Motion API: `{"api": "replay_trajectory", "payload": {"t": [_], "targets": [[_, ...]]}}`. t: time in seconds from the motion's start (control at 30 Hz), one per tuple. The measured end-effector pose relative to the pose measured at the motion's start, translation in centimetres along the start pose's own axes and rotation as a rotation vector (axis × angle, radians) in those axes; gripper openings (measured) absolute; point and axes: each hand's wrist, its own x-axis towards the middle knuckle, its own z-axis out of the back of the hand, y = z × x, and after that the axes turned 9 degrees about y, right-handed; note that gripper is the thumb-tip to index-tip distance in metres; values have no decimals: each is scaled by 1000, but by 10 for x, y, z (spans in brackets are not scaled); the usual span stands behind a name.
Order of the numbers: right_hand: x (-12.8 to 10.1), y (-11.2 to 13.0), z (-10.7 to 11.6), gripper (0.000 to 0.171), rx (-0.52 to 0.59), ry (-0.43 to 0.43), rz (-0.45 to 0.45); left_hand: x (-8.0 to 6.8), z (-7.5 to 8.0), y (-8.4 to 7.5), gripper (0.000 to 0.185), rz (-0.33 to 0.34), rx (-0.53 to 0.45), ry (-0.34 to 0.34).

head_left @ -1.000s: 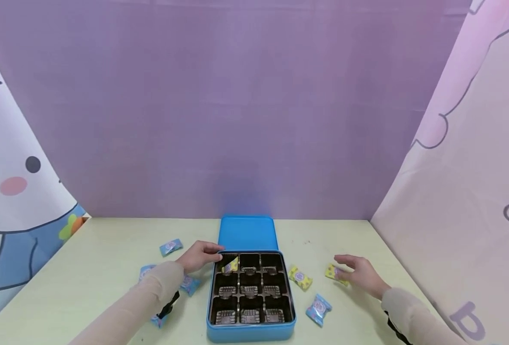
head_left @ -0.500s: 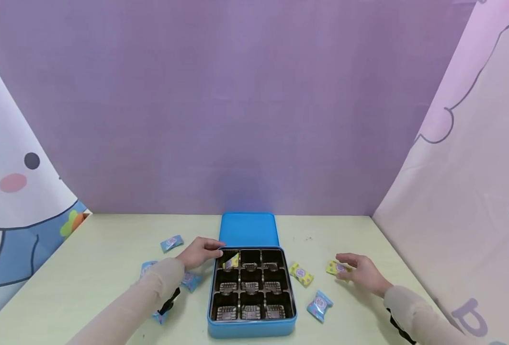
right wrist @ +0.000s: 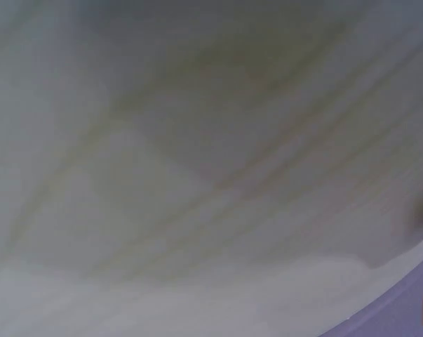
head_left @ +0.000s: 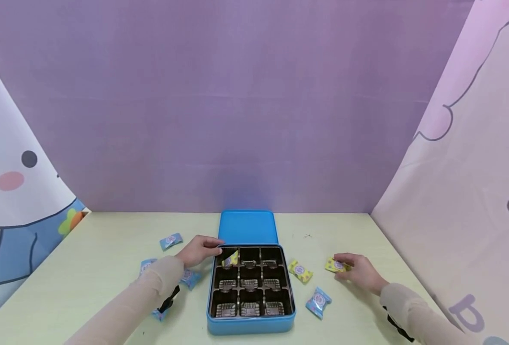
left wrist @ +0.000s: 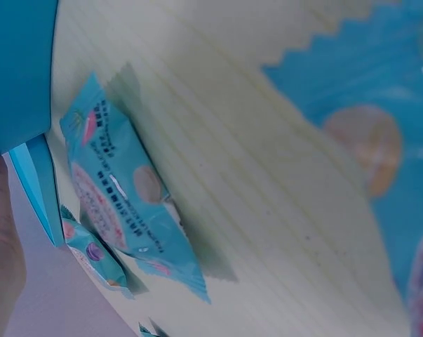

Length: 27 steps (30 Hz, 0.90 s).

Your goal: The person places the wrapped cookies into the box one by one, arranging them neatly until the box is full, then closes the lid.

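Resting against the far left corner of the blue tin (head_left: 251, 325), the left hand (head_left: 200, 250) lies with relaxed fingers just beside a yellow candy (head_left: 230, 259) in the back-left compartment. On the pale tabletop (head_left: 86, 268) right of the tin, the right hand (head_left: 357, 271) pinches another yellow candy (head_left: 334, 265).

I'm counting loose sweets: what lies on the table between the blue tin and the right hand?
In the head view, one yellow wrapped candy lies on the table between the blue tin and the right hand, which touches another yellow candy.
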Motion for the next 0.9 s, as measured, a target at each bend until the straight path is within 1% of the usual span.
{"api": "replay_trajectory", "payload": {"t": [0.1,0.2,0.23,0.33,0.4,0.47,0.6,0.9], "targets": [[1,-2,-1,53,-3,3,27,0,0,1,42,-5,7,0],[2,-2,-2,49,12,-8,22,0,0,0,41,-1,3,-6],[2,-2,-3,49,0,-6,29,0,0,0,41,0,2,-7],[1,-1,-3,47,-3,-23,12,0,0,-1,41,1,-6,-9],[0,-1,-2,47,-14,-22,16,1,-1,0,41,0,-5,-5],[0,-1,-2,46,-2,-25,8,1,-1,0,41,8,-9,-5],[1,-1,0,45,4,-22,19,2,0,0,41,16,-15,-10],[1,-1,0,46,11,-10,-2,3,0,2,42,19,-21,-9]]}}
